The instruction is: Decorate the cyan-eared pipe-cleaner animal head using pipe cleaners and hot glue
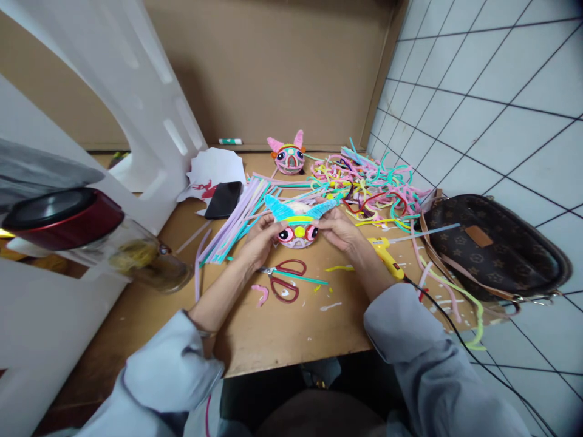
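Observation:
Between my two hands is a pipe-cleaner animal head (298, 233) with blue ears, a yellow nose and big pink-rimmed eyes. My left hand (260, 243) grips its left side, thumb near one eye. On the opposite side my right hand (339, 229) pinches it by the other eye, below the ear. Red-handled scissors (286, 285) lie on the table just under it, with a teal pipe cleaner (300, 277) across them. A bent pink piece (261, 295) rests beside the scissors. Close to my right forearm lies a yellow glue gun (387, 258).
A similar pink-eared head (289, 159) stands at the back. Tangled pipe cleaners (373, 182) heap at back right; straight ones (232, 224) lie left, near a black phone (224, 200). A brown handbag (496, 249) sits right, a lidded jar (141, 261) left. The glue gun's cord (464, 349) trails off right.

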A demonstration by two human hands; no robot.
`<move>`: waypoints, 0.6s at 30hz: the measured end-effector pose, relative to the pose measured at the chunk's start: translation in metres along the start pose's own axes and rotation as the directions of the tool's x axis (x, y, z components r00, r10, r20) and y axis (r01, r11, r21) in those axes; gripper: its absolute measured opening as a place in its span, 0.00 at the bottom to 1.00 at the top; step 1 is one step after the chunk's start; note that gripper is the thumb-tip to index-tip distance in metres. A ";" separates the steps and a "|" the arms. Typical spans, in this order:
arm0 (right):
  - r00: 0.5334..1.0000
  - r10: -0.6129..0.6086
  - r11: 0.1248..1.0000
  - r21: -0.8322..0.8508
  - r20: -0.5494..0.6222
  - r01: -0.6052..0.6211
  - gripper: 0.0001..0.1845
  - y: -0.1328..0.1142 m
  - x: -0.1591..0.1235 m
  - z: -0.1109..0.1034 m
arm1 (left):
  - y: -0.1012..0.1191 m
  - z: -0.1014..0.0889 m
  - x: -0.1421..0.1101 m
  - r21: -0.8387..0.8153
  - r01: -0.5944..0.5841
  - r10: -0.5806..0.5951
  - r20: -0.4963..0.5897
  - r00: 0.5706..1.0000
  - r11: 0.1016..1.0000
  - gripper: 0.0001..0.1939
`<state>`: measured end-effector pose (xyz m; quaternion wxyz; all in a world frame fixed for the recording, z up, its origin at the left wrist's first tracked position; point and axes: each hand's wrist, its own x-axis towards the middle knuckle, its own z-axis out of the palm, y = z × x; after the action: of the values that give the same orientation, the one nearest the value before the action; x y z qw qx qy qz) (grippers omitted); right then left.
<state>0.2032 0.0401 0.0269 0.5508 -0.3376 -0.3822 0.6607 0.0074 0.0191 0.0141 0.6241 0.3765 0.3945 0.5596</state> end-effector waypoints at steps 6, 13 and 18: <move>0.999 -0.009 1.000 0.006 0.037 0.009 0.41 0.002 0.003 -0.001 | 0.000 -0.001 0.000 -0.001 0.017 -0.017 0.004 1.000 1.000 0.26; 0.999 -0.029 0.998 0.051 0.029 0.027 0.39 0.004 0.005 -0.002 | -0.003 -0.003 0.002 -0.006 0.021 -0.021 -0.016 1.000 1.000 0.26; 0.999 -0.043 0.999 0.029 0.034 0.042 0.38 0.005 0.005 -0.002 | -0.004 -0.005 0.004 0.001 0.025 -0.025 -0.029 0.999 1.000 0.26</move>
<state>0.2019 0.0448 0.0214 0.5625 -0.3101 -0.3894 0.6601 0.0047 0.0224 0.0078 0.6251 0.3640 0.4086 0.5567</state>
